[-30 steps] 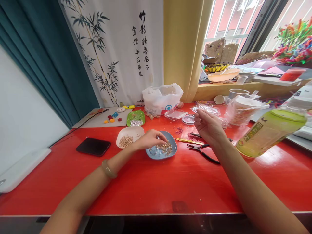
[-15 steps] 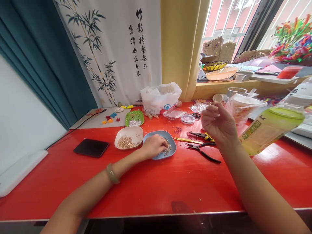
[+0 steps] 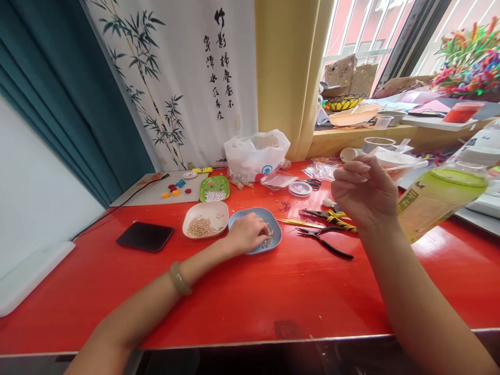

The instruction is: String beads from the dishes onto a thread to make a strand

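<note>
My left hand (image 3: 248, 233) reaches into a blue dish (image 3: 276, 245), its fingers bent down among small beads (image 3: 267, 238). What those fingertips grip, if anything, is hidden. Raised over the right part of the table, my right hand (image 3: 363, 190) is closed with thumb and fingers pinched together; anything between them is too small to make out. Beside the blue dish sits a cream dish (image 3: 188, 212) of gold beads (image 3: 200, 227). Black-handled pliers (image 3: 324, 241) and yellow-black pliers (image 3: 328, 214) lie left of my right wrist, near gold tweezers (image 3: 299, 224).
A green tray (image 3: 202, 194) of pale beads and a white plastic bag (image 3: 255, 153) stand behind the dishes. A black phone (image 3: 145, 236) lies at left on the red table (image 3: 219, 307). Beyond my right hand stands a large drink bottle (image 3: 441, 195).
My right hand has moved a little to the right, uncovering more of the yellow-black pliers. My left hand stays in the blue dish. The view has shifted slightly.
</note>
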`<action>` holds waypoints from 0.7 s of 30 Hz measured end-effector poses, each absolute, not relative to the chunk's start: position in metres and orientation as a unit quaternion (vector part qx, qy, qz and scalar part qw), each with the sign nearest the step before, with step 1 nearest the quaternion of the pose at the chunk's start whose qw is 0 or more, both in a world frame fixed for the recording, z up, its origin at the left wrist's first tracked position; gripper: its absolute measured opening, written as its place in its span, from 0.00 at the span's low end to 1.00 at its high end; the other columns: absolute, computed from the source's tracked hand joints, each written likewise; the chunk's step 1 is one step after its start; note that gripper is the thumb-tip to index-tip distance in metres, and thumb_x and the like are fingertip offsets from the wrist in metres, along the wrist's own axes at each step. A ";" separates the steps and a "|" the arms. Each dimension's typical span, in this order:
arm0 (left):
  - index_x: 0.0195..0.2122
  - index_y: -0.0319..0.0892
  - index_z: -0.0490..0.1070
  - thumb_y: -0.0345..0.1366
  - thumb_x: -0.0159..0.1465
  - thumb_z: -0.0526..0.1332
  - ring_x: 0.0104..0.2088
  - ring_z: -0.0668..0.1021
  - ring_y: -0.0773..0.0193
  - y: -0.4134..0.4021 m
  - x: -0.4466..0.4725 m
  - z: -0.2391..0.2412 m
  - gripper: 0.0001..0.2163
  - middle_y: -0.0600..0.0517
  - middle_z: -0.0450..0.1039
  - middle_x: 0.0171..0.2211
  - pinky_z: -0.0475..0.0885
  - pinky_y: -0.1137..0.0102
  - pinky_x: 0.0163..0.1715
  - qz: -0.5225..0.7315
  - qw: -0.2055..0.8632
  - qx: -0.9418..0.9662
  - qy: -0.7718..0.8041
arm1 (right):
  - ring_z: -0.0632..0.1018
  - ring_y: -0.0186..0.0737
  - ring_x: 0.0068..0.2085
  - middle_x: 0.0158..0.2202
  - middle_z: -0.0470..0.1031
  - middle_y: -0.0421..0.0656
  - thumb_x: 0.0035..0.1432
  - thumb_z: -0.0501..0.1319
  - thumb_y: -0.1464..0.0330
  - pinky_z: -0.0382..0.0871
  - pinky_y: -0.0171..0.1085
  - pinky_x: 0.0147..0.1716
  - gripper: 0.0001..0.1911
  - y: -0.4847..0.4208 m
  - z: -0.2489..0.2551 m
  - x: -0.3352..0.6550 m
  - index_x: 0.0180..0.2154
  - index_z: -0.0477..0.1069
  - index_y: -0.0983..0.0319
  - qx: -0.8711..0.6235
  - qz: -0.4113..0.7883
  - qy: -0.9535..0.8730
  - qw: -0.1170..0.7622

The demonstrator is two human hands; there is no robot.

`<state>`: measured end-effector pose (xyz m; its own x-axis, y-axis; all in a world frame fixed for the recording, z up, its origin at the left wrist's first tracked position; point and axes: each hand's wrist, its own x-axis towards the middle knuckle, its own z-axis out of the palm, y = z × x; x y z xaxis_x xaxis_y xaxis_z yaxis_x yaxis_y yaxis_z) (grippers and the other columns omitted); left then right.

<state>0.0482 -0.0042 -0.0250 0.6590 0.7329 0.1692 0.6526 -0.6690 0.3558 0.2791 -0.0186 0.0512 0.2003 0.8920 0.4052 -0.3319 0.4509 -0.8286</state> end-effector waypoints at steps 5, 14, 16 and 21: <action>0.29 0.43 0.72 0.34 0.55 0.55 0.35 0.68 0.61 -0.003 0.046 -0.025 0.07 0.51 0.73 0.32 0.60 0.69 0.31 0.132 0.113 0.907 0.383 | 0.63 0.28 0.22 0.25 0.68 0.36 0.51 0.57 0.59 0.54 0.34 0.19 0.06 -0.026 0.054 0.280 0.26 0.69 0.52 -0.273 0.425 -0.483 0.715; 0.28 0.45 0.73 0.37 0.55 0.56 0.35 0.68 0.61 0.002 0.041 -0.028 0.06 0.52 0.72 0.30 0.59 0.70 0.30 0.140 0.120 0.903 0.388 | 0.57 0.28 0.19 0.18 0.60 0.37 0.49 0.58 0.58 0.49 0.33 0.17 0.10 -0.023 0.053 0.274 0.22 0.65 0.55 -0.302 0.427 -0.498 0.692; 0.29 0.46 0.73 0.37 0.55 0.56 0.36 0.68 0.62 0.002 0.040 -0.027 0.07 0.53 0.72 0.30 0.59 0.70 0.30 0.139 0.122 0.904 0.387 | 0.55 0.27 0.18 0.17 0.56 0.36 0.47 0.60 0.61 0.48 0.32 0.16 0.10 -0.021 0.048 0.266 0.21 0.63 0.57 -0.285 0.475 -0.496 0.669; 0.31 0.47 0.73 0.38 0.57 0.55 0.36 0.68 0.63 0.004 0.038 -0.027 0.08 0.54 0.73 0.31 0.60 0.71 0.32 0.122 0.115 0.906 0.388 | 0.55 0.26 0.18 0.17 0.55 0.34 0.45 0.63 0.65 0.47 0.30 0.16 0.09 -0.017 0.033 0.245 0.24 0.64 0.61 -0.241 0.574 -0.517 0.587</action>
<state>0.0382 0.0043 -0.0272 0.6685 0.7318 0.1325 0.6755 -0.6720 0.3035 0.2453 -0.0172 0.0330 -0.1946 0.9236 0.3302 -0.4241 0.2243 -0.8774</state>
